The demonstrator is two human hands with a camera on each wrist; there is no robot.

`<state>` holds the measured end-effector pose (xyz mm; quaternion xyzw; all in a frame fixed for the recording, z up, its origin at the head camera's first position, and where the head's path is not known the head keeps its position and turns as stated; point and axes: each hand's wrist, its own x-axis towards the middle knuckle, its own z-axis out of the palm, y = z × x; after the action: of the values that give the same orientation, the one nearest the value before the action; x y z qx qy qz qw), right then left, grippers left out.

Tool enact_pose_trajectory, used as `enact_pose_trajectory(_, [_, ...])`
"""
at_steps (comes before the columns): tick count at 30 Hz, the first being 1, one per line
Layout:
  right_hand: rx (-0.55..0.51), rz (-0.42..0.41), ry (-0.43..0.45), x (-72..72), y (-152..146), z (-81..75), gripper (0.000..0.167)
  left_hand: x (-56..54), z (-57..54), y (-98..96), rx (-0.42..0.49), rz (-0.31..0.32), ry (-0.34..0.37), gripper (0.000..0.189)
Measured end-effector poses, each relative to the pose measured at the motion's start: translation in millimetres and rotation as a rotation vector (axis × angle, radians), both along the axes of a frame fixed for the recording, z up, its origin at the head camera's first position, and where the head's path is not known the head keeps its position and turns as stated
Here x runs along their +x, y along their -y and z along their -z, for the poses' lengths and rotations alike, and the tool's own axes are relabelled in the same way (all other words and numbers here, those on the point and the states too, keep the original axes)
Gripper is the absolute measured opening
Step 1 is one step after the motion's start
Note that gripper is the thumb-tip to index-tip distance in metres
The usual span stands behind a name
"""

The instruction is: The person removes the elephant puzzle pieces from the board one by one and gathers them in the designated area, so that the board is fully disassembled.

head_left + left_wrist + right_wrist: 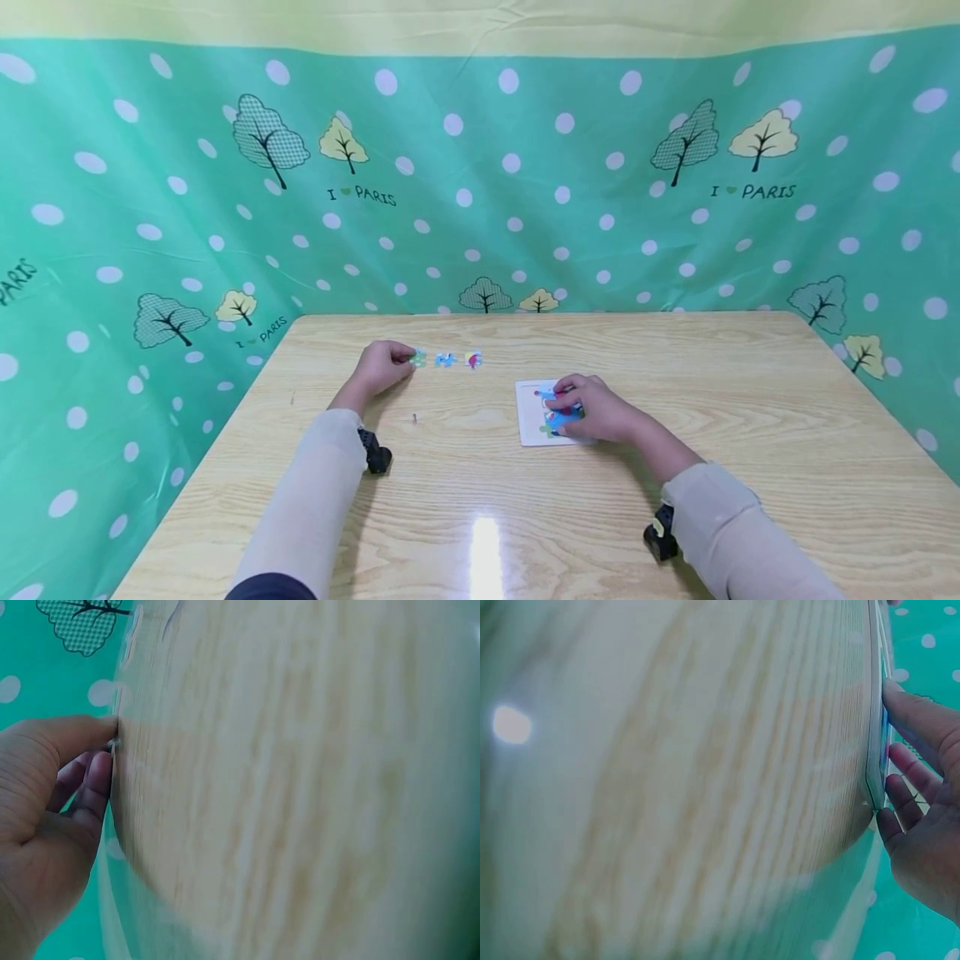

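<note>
White and flat, the board (528,417) lies on the pale wood-grain worktop (450,475), partly under the right hand (600,414), probably because that spot sits within easy reach of that arm. Colourful jigsaw pieces (553,421) lie on its face, though the fingers hide how far they extend. The right hand spreads over them, thumb and fingers apart, tips touching down; the right wrist view shows those tips against the board, seen nearly edge-on. Such a spread seems suited to steadying or pressing the pieces, and it likely stops the board from sliding.

Farther off to the left, 3 loose pieces lie in a row: a green piece (419,359), a blue piece (445,360) and a red-marked piece (473,359). Gaps separate them, which would let fingers get at each without nudging its neighbour. The left hand (384,367) appears to pinch the green piece, leftmost of the 3, thumb and fingertips drawn together at its left side; that hold leaves much of its face uncovered. The left wrist view is too edge-on to make out the piece between the tips. At the sleeve cuffs sit 2 black wrist cameras (375,454), presumably placed there to watch each hand's work.
</note>
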<state>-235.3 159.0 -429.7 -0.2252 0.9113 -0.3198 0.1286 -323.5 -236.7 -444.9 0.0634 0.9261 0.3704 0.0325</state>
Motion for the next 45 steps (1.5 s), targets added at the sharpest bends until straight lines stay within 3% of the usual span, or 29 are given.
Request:
enact_pose_trajectory(5, [-0.001,0.007,0.002,0.1,0,0.4,0.042,1.0,1.0,0.6,0.051,-0.016,0.006,0.037])
enact_pose_trajectory(12, [0.006,0.006,0.002,0.3,1,0.2,0.042,6.9,0.9,-0.4,0.204,-0.043,0.037,0.041])
enact_pose_trajectory(19, [0.008,0.019,0.004,-0.1,-1,1.6,0.042,12.9,-3.4,-5.6,0.249,-0.048,0.017,0.042])
enact_pose_trajectory(25, [0.007,0.017,-0.013,0.6,-2,1.2,0.041,23.0,-9.4,-11.9,0.278,-0.030,-0.009,0.042])
enact_pose_trajectory(34, [-0.017,0.017,-0.031,4.6,-2,4.6,0.040,36.1,-9.6,-21.1,0.335,0.020,-0.081,0.039])
enact_pose_trajectory(45, [-0.003,0.045,-0.047,6.6,0,5.5,0.042,51.6,-13.6,-33.1,0.373,0.069,-0.096,0.040])
